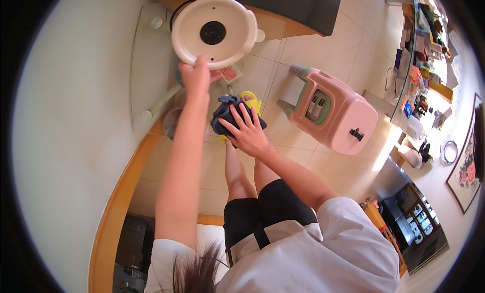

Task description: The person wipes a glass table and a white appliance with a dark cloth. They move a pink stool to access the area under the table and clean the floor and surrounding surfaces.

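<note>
My left hand (197, 79) grips the near rim of a round cream plastic base (237, 31), which looks like an electric kettle or cooker base with a black round piece at its centre. The thumb lies on the rim; the other fingers are partly hidden beneath it. Lower and to the right, my right hand (246, 135) lies spread on a bunched dark blue cloth (223, 117), its fingers apart over the fabric. Whether the fingers pinch the cloth cannot be told. A card with red print (230, 73) shows beyond my left hand's fingertips.
A glass shelf (146, 81) stands by the wall on the left. A dark-topped table (295, 9) is at the top. A pink plastic stool (337, 111) stands on the tiled floor to the right. Beyond it a glass table (411, 58) holds many items. My feet wear yellow sandals (252, 99).
</note>
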`<state>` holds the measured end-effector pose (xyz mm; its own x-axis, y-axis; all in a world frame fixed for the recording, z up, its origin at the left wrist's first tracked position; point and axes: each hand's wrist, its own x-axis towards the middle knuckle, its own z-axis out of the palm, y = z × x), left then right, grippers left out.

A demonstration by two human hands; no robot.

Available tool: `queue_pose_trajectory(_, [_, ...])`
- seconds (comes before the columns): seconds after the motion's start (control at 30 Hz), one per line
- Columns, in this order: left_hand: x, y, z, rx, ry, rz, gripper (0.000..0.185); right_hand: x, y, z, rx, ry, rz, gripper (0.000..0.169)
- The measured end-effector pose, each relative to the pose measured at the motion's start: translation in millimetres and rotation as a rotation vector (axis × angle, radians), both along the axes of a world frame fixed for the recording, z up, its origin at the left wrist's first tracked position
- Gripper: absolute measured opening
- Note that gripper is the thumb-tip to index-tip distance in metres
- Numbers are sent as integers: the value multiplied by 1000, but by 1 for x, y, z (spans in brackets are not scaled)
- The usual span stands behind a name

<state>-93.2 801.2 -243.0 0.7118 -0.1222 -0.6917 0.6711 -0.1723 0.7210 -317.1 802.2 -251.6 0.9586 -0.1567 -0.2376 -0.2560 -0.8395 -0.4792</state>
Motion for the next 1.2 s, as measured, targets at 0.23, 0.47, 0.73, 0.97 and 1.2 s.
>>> queue_pose_trajectory(0.23, [87, 44, 76, -145, 293, -292, 43, 114, -142, -21, -246, -254, -219, 64])
queue_pose_trajectory(0.47, [131, 41, 113, -268, 307, -215, 38, 97, -42, -14, -136, -157, -117, 57])
queue_pose_trajectory(0.73, [139, 43, 118, -425, 342, -201, 28, 146, -89, -28, 32, -339, 379, 55])
queue_pose_trajectory(0.97, [148, 44, 134, -402, 347, -243, 23, 193, -24, -20, -119, -298, -22, 45])
queue_pose_trajectory(1.2, [160, 41, 146, -400, 304, -212, 26, 176, 9, -54, 300, -523, 747, 45])
